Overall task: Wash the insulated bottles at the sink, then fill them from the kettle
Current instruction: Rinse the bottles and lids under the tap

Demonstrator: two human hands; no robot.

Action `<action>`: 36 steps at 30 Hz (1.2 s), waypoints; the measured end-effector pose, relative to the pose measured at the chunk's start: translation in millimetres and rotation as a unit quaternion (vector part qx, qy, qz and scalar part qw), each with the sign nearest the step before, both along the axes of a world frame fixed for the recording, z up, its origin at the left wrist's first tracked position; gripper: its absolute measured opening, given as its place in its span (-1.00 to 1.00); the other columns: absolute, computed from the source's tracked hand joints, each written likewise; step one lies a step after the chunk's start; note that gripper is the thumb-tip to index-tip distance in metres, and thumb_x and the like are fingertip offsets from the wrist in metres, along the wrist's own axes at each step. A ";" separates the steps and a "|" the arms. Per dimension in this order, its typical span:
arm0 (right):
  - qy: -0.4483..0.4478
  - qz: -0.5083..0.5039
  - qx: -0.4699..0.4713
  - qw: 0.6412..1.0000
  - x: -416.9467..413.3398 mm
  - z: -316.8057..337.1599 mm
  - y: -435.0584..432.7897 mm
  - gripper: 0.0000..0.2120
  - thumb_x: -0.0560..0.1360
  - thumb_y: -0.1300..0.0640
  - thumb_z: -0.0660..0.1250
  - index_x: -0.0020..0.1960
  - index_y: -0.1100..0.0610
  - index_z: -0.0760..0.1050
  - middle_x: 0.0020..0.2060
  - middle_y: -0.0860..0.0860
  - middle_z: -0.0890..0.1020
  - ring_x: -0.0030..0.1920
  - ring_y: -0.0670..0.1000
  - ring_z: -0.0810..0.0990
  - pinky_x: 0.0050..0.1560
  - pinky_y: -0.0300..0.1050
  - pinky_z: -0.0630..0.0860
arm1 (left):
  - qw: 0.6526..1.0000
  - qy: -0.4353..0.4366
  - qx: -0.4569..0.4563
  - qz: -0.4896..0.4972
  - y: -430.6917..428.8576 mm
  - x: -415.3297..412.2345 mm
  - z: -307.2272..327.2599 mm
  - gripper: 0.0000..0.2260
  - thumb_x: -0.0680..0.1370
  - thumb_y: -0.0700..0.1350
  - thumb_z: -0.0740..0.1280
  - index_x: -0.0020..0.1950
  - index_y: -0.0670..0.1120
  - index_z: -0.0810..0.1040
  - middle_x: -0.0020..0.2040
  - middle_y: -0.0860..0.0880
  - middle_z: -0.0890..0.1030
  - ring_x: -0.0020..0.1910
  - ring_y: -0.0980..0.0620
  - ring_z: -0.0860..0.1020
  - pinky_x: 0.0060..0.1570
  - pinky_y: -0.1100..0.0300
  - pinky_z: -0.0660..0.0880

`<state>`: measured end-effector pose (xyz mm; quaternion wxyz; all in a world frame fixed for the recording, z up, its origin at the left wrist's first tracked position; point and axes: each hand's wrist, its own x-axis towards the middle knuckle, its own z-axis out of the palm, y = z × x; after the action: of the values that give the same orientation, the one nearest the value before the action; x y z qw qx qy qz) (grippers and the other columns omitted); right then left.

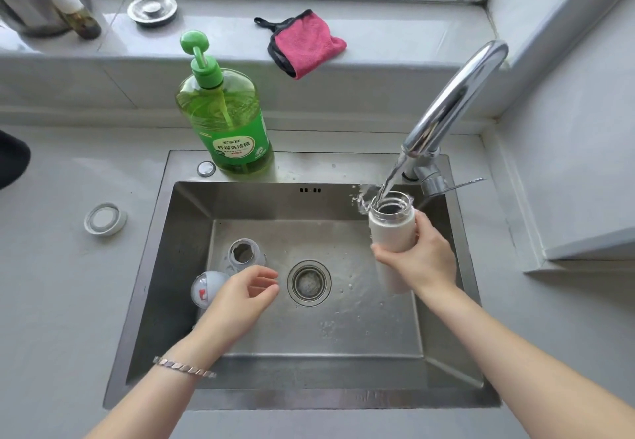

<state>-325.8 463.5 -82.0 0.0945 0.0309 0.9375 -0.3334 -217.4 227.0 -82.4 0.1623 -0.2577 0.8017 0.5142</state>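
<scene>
At the right rear corner of the steel sink [192,232], I am holding the white insulated bottle [391,229] under the running tap [457,95], my right hand [417,260] wrapped around its lower body with the fingers clamped on it. The bottle is standing close to upright, its long axis tilting slightly away from me, the open mouth pointing up toward the spout so the stream is landing inside and splashing off the rim. My left hand [240,296] is hovering low over the left of the basin, fingers loosely curled and apart, gripping nothing that I can see. Just beyond it, a second bottle [245,253] is lying in the basin with its open mouth facing up toward the camera, beside a rounded cap [206,289]. A grey lid [104,218] is resting on the counter to the left, and the green dish soap [226,119] is standing on the sink's back ledge. As I judge it, the washing is only at its first rinse: the second bottle is waiting, no kettle is in view, and all the filling is remaining.
</scene>
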 end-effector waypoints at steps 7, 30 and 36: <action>-0.181 0.248 0.255 0.917 20.0 9.5 3.7 -0.42 0.20 -0.17 0.42 0.13 -0.04 0.30 -0.10 -0.01 0.48 -0.18 0.06 0.44 -0.22 -0.17 0.34 | 1.000 -0.015 -0.018 0.008 -5.8 24.7 1.3 -0.86 0.51 -0.19 0.34 -0.10 0.06 0.52 -0.10 0.08 0.61 -0.09 0.18 0.56 -0.18 0.47 0.37; -0.269 0.336 0.477 0.766 51.5 24.3 -51.2 -0.44 0.22 -0.19 0.40 0.16 -0.02 0.44 0.02 -0.07 0.59 -0.04 0.00 0.57 -0.05 -0.18 0.49 | 0.997 -0.056 -0.050 -0.006 -66.7 99.1 3.7 -0.93 0.52 -0.08 0.31 -0.03 0.07 0.54 -0.06 0.11 0.60 -0.09 0.16 0.56 -0.25 0.25 0.48; -0.163 0.278 0.255 0.912 85.9 28.0 -123.3 -0.37 0.20 -0.16 0.42 0.23 -0.15 0.33 0.01 -0.04 0.48 -0.01 0.02 0.51 -0.10 -0.14 0.44 | 0.999 0.010 0.030 0.025 -116.8 84.4 28.9 -0.81 0.46 -0.15 0.42 0.03 0.00 0.51 -0.03 0.00 0.60 -0.12 0.13 0.58 0.04 0.17 0.54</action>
<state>-239.9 340.2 -54.0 0.3239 -0.1538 0.9329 -0.0333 -133.0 110.2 -53.4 0.1491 -0.2680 0.7807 0.5445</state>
